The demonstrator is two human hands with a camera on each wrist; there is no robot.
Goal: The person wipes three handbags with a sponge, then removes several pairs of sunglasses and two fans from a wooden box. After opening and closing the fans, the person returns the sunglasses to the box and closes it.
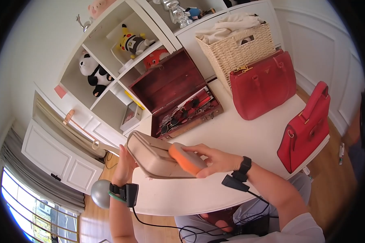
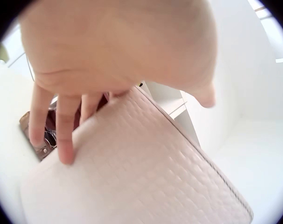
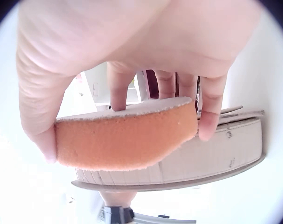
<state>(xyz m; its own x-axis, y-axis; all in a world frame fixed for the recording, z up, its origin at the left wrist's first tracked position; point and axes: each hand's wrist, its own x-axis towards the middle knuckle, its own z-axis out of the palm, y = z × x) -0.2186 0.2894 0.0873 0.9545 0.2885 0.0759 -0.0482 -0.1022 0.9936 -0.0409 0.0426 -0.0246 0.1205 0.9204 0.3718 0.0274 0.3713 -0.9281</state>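
Note:
A beige handbag [image 1: 154, 160] with a stitched edge is tilted over the near part of the white table. My left hand [image 1: 125, 167] is against its left side. In the left wrist view the fingers are straight along the pale, textured face of the bag [image 2: 136, 163], and the thumb stands away from it. My right hand [image 1: 221, 160] grips a sponge [image 1: 185, 161] with an orange body and a pale top layer, thumb at one end and fingers at the other. In the right wrist view the sponge [image 3: 127, 144] overlaps the creased side of the bag [image 3: 225, 149].
An open dark-red wooden case [image 1: 166, 85] holding sunglasses stands behind the bag. To the right are a red tote [image 1: 263, 89], a smaller red handbag [image 1: 308, 129] and a woven basket [image 1: 235, 50] with cloth. Shelves [image 1: 117, 77] with plush toys rise behind. Cables [image 1: 162, 224] hang from the wrists.

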